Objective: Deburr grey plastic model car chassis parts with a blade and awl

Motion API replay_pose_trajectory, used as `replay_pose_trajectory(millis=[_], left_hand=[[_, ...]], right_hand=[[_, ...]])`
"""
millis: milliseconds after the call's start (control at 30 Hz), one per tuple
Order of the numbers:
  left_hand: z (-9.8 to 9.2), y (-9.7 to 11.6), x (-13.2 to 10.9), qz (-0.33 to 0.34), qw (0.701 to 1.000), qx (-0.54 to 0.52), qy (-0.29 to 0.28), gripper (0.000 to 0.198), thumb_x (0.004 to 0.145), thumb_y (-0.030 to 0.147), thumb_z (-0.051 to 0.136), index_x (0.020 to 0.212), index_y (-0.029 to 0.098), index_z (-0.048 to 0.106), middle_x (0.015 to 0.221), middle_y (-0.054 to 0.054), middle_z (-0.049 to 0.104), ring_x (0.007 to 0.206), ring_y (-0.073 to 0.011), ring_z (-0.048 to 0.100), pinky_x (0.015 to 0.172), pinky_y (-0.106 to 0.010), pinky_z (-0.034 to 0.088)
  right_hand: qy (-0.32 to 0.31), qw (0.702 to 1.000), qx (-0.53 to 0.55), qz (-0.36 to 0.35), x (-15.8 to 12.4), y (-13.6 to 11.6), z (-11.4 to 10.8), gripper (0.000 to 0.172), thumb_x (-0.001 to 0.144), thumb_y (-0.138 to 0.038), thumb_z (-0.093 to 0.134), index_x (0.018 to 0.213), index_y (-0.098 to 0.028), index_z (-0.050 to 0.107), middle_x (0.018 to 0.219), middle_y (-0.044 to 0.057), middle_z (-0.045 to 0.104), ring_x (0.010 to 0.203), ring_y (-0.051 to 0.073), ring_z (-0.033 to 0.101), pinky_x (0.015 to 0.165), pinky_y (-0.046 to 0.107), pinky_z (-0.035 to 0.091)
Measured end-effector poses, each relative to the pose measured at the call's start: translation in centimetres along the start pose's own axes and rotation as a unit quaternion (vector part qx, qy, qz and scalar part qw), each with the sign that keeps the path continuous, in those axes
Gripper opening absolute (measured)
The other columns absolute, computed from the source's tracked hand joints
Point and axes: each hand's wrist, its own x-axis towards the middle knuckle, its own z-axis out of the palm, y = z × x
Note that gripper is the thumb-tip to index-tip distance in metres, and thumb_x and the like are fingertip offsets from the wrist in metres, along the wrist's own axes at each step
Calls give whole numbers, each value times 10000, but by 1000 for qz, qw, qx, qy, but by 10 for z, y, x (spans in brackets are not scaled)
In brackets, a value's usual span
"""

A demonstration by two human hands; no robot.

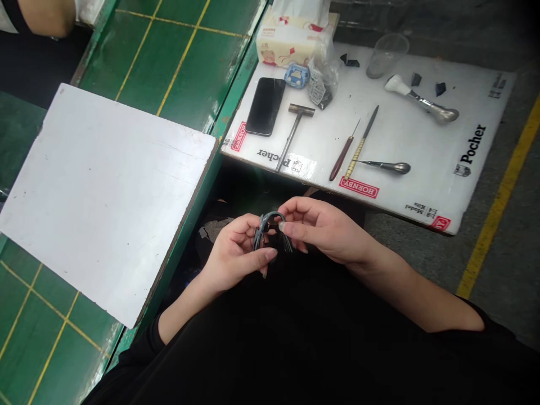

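In the head view, the curved part (262,223) is held between both hands, in front of the dark clothing and clear of the worktop (439,146). It lies toward two o'clock from the left grip (234,253), whose thumb and fingers hold its near-left side, and toward nine o'clock from the right grip (329,228), which pinches its upper right; neither hand is nearer, as both touch it. Its crown points to about twelve o'clock, its open side roughly to five; the left limb slants from seven toward one, but fingers hide too much to fix one long axis. The T-tool (294,132) lies toward one o'clock.
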Motion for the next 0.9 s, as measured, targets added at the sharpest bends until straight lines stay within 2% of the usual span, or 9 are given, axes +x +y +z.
replay_pose_trajectory(millis=[67,133,233,367,567,700,800,900], left_hand=[[3,0,1,-12,999,-48,7,305,934,183,1025,1137,199,798,863,26,783,524,-91,706,502,-182,606],[6,2,3,-24,996,-87,8,302,942,230,1023,1129,195,789,848,28,780,479,-79,672,484,-180,579],[10,4,5,-56,990,-131,5,334,942,305,1026,1133,193,777,759,37,751,438,-77,611,483,-193,573],[11,5,8,-94,980,-176,10,375,922,349,1042,1139,210,770,579,80,642,411,-81,523,469,-177,539],[13,5,10,-85,979,-186,5,373,916,355,1053,1119,211,774,556,76,656,397,-81,512,465,-175,533],[13,3,10,-93,978,-185,2,388,921,372,1049,1130,215,761,564,76,647,411,-93,545,472,-181,534],[13,2,10,-98,978,-186,-4,375,941,367,1023,1147,219,746,575,81,625,415,-92,541,473,-180,523],[11,0,10,-107,977,-182,-10,390,927,354,1024,1158,210,745,608,74,640,413,-87,527,462,-188,513]], right_hand=[[-1,1000,-8,-18,-1,2,1,468,963,-508,1051,1233,-210,812,1047,38,811,790,138,688,655,247,585],[5,999,-25,-33,-1,5,2,502,951,-524,1059,1278,-233,812,1112,46,816,888,168,730,786,296,648],[38,996,-67,-48,0,11,4,531,934,-588,1059,1273,-262,814,1155,53,819,991,218,768,921,368,676],[29,995,-26,-96,4,20,5,583,937,-679,1028,1288,-269,808,1123,43,809,951,211,760,933,382,686],[51,992,-88,-77,5,20,6,577,923,-632,1050,1297,-267,806,1188,66,824,983,238,785,901,386,693],[28,995,-47,-86,5,16,5,497,960,-592,1031,1263,-263,815,1200,70,857,1050,243,818,967,383,705],[23,996,-4,-88,6,15,5,416,1009,-582,990,1212,-258,826,1160,64,874,926,200,787,941,373,703],[52,995,-5,-84,5,13,5,450,997,-606,992,1242,-265,832,1099,57,872,818,188,736,847,366,688]])
